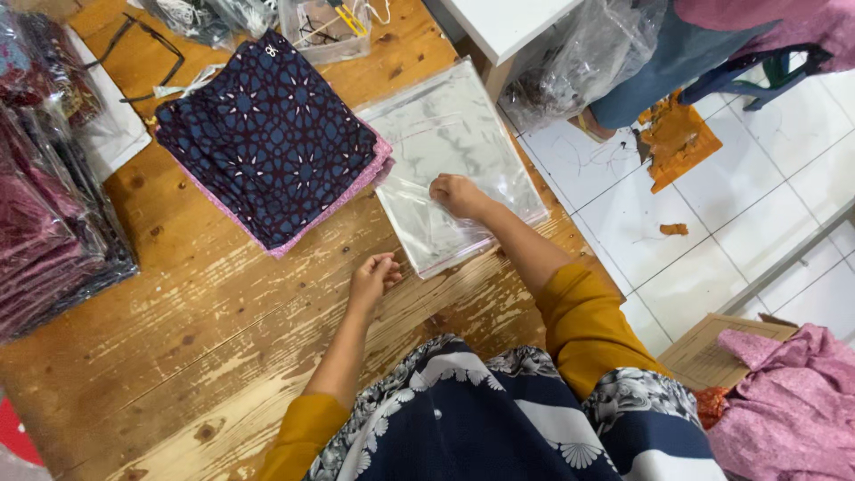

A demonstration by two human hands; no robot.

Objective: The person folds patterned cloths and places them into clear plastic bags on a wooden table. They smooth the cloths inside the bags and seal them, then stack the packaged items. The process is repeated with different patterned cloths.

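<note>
Head view: right hand (459,196) fingers pinch clear plastic bag (450,160); left hand (374,278) loosely curled.

A garment packing workshop: folded fabric stacks (267,134), clear plastic bags (450,160), wooden worktable (178,338).

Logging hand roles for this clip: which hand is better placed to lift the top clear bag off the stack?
Probably the right hand: it already rests on the clear plastic bags. The left hand hovers over bare wood by the stack's near corner, apparently apart from it.

The left edge cuts off the bagged fabric stack (44,223); another person's (712,36) upper body lies out of view.
</note>
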